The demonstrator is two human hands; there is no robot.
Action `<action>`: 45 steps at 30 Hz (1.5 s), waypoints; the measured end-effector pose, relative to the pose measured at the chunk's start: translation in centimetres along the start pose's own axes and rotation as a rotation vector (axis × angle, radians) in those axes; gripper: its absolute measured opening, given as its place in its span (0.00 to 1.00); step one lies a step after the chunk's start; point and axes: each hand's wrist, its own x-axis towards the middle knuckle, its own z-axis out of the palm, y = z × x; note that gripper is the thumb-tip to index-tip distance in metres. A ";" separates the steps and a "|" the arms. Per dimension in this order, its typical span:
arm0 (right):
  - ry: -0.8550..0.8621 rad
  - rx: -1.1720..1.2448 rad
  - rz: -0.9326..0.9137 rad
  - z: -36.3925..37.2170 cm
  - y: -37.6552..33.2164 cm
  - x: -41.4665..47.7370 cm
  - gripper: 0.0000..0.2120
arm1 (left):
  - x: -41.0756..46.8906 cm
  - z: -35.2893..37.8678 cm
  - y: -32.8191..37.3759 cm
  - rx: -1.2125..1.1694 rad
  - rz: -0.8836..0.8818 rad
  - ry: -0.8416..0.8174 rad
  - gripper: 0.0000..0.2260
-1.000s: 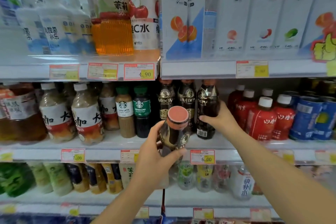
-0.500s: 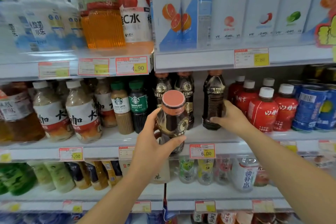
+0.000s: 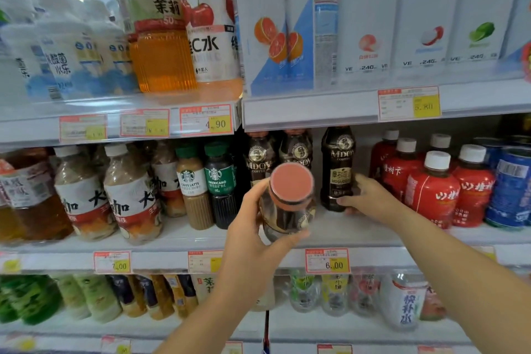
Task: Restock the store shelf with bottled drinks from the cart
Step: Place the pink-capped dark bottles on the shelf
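Your left hand (image 3: 253,238) grips the pink-capped dark plastic coffee bottle (image 3: 290,210) mid-body: full, stiff, likely slick. Your right hand (image 3: 370,198) clasps a shelved black bottle (image 3: 337,164).

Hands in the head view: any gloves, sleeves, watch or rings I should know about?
No. The left hand and right hand are both bare, without gloves. The left forearm and right forearm are uncovered down to the frame edge, so no sleeve shows. No watch, bracelet or ring is visible on either side.
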 end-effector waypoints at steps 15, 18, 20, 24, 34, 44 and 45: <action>0.179 -0.216 -0.027 2.2 2.0 11.3 0.21 | 1.7 0.9 -1.0 -0.072 -0.061 -0.019 0.30; 0.159 -0.200 -0.084 2.0 0.9 9.6 0.20 | 1.8 0.6 -1.1 -0.042 -0.048 -0.032 0.30; 0.153 -0.151 -0.147 1.5 -0.7 6.3 0.21 | 1.7 0.6 -1.0 -0.038 -0.042 -0.035 0.30; -0.244 -0.037 -0.310 -0.5 -3.3 -3.7 0.28 | 1.4 1.4 -0.5 -0.035 -0.016 -0.080 0.29; -0.008 -0.136 -0.436 -1.1 -4.1 -10.1 0.23 | 2.0 4.8 1.0 0.060 0.077 -0.168 0.31; 0.202 -0.376 -0.264 -1.5 -1.9 -3.1 0.22 | 3.2 1.4 -3.6 0.281 -0.269 -0.053 0.33; 0.206 -0.362 -0.239 -1.5 -1.9 -2.1 0.21 | 3.5 1.4 -3.7 0.264 -0.284 -0.027 0.32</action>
